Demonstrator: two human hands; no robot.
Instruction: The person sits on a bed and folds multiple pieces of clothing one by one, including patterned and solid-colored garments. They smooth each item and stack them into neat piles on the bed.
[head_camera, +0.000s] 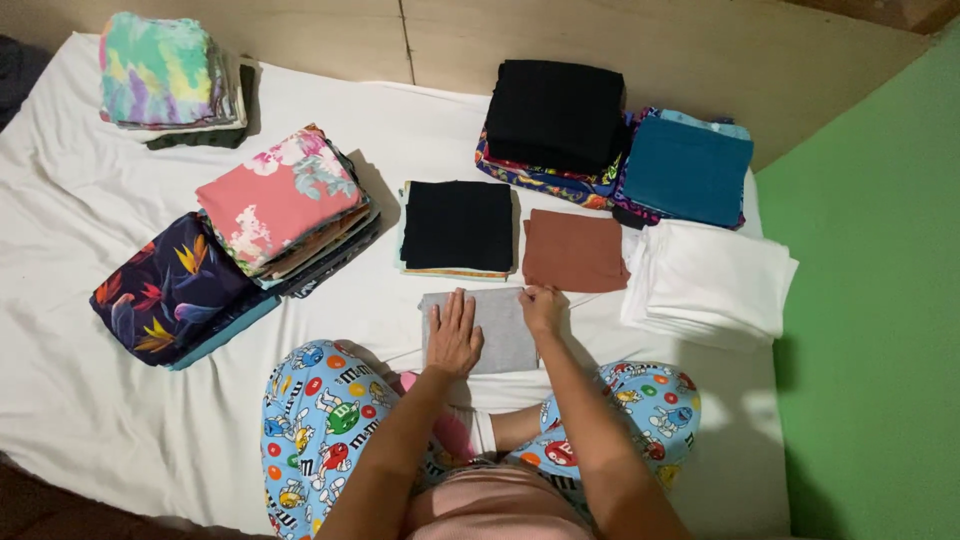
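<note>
A small grey folded cloth (503, 335) lies on the white sheet (80, 200) just in front of my crossed legs. My left hand (453, 335) rests flat on its left half, fingers spread. My right hand (541, 306) pinches the cloth's top right corner. Directly beyond the grey cloth sit a black folded piece on a thin stack (458, 225) and a rust-brown folded cloth (574, 250).
Folded stacks ring the bed: tie-dye pile (160, 70) far left, pink floral pile (285, 200), dark floral pile (170, 285), black pile (555, 110), teal pile (685, 165), white pile (710, 280). A green wall (880, 300) is at the right, the wooden floor (700, 40) beyond.
</note>
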